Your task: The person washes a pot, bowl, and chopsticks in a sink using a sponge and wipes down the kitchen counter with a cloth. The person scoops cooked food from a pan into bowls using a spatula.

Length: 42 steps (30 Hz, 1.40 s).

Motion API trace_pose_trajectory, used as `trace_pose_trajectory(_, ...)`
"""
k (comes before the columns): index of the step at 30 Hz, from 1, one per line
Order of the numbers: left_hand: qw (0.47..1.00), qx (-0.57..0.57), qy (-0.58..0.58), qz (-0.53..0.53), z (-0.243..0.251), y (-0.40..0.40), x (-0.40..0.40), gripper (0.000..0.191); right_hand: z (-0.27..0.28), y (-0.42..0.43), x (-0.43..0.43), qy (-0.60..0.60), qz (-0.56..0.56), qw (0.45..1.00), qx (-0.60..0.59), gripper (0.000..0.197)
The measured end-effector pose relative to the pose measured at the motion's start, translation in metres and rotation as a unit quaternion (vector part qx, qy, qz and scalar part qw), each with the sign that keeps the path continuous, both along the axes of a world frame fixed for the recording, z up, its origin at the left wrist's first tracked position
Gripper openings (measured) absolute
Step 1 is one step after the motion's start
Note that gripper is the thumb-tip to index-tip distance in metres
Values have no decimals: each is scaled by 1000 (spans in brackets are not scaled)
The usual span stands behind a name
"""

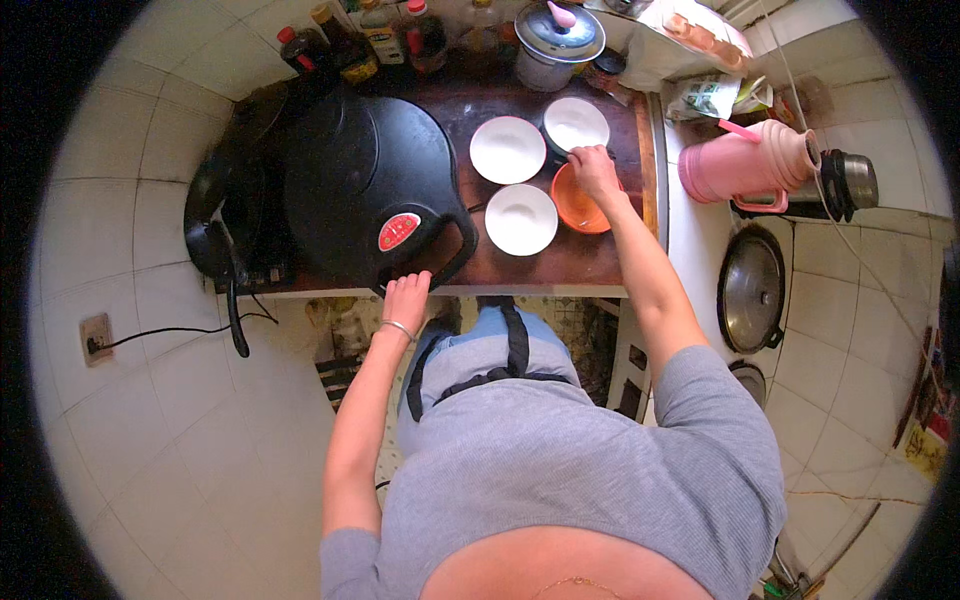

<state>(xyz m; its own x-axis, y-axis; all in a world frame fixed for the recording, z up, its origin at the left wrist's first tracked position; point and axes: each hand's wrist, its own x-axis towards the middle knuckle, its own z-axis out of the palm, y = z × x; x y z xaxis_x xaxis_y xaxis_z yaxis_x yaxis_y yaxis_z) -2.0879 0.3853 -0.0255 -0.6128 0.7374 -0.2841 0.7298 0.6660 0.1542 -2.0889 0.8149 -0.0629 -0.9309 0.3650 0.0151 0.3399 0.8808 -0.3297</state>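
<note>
My right hand (594, 169) reaches over an orange bowl (576, 204), its fingertips at the near rim of a white-lined bowl (576, 123); whether they grip that rim cannot be told. Left of these stand a white bowl with a reddish rim (508, 150) and, nearer me, another white bowl (521, 220). My left hand (407, 294), with a bangle at the wrist, lies at the front edge of the dark wooden counter (555, 276), by the handle of a large black electric griddle (375, 165) with its lid down. Its fingers are curled, and their contact is unclear.
Bottles (382, 36) and a lidded pot (559, 45) line the back. At right are a pink thermos jug (742, 161), a steel flask (855, 180) and a round metal lid (752, 289). A black-handled pan (206, 225) sits left, near a cable (180, 328) plugged into the wall.
</note>
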Motion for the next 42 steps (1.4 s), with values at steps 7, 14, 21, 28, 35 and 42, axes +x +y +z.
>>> trace_pose_trajectory(7, 1000, 11, -6, -9, 5, 3, -7, 36, 0, 3, 3, -34, 7, 999, -7, 21)
trace_pose_trajectory(14, 997, 47, -62, 9, 24, 1, -6, 23, 45, -38, -11, 77, 44, 996, -4, 31)
trace_pose_trajectory(21, 986, 167, -13, 13, 143, 9, -32, 17, 88, -148, 1, 157, 146, 952, -217, 30)
trace_pose_trajectory(28, 950, 312, 7, -9, 250, -6, -131, 29, 57, -258, 39, -70, 391, 917, -21, 22)
trace_pose_trajectory(35, 907, 355, -175, 142, 343, -10, -239, 24, 24, -264, 35, -14, 383, 923, 35, 12)
trace_pose_trajectory(42, 921, 378, -42, 80, 326, -19, -430, 33, 27, -272, 28, -82, 415, 905, -43, 27)
